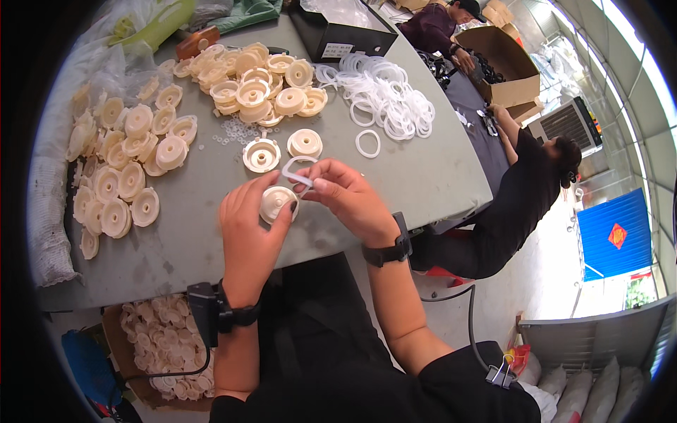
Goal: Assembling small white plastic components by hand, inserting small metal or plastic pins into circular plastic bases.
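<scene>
Near the table's front edge, my left hand (248, 222) grips a round cream plastic cap (272, 203) between thumb and fingers, its stepped face turned up. Just to the right, my right hand (347, 196) pinches a translucent white sealing ring (295, 178) by its near side, tilted above the cap's far edge. Beyond my fingers lie two cream round parts: one with a raised centre post (261, 159) and a flatter disc (305, 142) with a central hole. A single loose ring (358, 146) rests to their right.
Cream caps lie heaped at left (134, 151) and far middle (254, 84). White rings (391, 95) are piled at far right, tiny clear rings (247, 132) nearer. A black box (345, 35) stands behind. Below is a carton of cream parts (166, 338). Two people work on the right.
</scene>
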`<state>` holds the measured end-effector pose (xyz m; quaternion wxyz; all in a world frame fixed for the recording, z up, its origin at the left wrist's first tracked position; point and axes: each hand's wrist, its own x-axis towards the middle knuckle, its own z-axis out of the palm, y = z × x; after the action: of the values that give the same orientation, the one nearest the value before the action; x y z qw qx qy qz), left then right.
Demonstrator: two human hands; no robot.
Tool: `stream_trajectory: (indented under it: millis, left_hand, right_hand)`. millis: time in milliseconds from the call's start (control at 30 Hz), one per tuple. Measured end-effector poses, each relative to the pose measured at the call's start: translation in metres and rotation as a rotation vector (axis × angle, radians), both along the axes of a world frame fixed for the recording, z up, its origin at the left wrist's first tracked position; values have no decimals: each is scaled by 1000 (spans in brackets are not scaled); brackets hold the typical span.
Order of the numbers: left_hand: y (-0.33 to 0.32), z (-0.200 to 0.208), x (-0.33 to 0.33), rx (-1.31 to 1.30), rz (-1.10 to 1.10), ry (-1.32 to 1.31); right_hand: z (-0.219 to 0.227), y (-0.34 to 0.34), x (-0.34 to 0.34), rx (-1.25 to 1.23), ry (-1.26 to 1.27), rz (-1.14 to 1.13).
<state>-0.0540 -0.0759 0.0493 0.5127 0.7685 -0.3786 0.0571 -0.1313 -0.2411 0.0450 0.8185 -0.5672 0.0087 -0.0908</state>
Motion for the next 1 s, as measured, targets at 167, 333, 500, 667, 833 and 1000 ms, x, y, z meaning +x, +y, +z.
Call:
stream_trajectory:
  millis: [167, 333, 500, 667, 833, 1000]
  left_hand:
    - [-14, -2, 4, -6, -10, 49]
    - [-18, 3, -6, -89, -90, 172]
    - [-24, -7, -13, -8, -36, -126]
    - [-21, -9, -10, -30, 16, -48]
    - [-17, -11, 5, -94, 111, 110]
    - [-30, -5, 9, -78, 41, 66]
  right_hand:
    - [6, 5, -7, 119, -16, 21]
    - [8, 4, -15, 200, -41, 11]
    - [7, 9, -17, 190, 10, -40]
    - [10, 12, -23, 239, 10, 6]
    - [22, 7, -37, 119, 105, -48]
    - [20, -5, -49, 84, 95, -192]
